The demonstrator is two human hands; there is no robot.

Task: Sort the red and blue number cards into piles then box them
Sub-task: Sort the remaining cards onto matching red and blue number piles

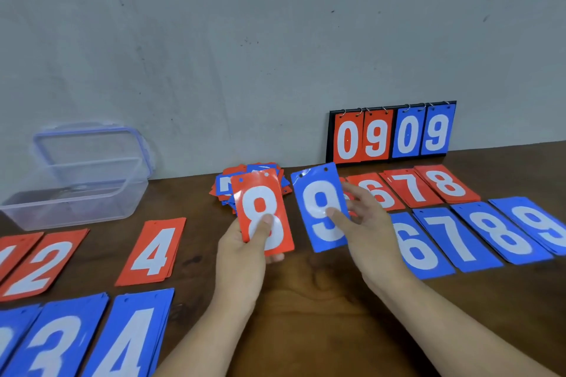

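My left hand point(245, 242) grips a red card marked 8 point(260, 211), thumb pressed on its face. My right hand point(361, 217) pinches a blue card marked 9 point(321, 208) beside it, above the table. Behind them lies a mixed heap of red and blue cards point(254, 174). Red piles 6 point(376, 193), 7 point(410, 187) and 8 point(447, 184) lie at the right, with blue piles 6 point(419, 248), 7 point(456, 239), 8 point(502, 232) and 9 point(539, 223) in front of them. At the left lie red piles 2 point(39, 266) and 4 point(153, 251) and blue piles 3 point(55, 343) and 4 point(131, 337).
A clear plastic box point(76, 202) with its lid raised stands at the back left of the brown wooden table point(306, 285). A flip scoreboard point(389, 135) reading 09 09 leans against the grey wall at the back right.
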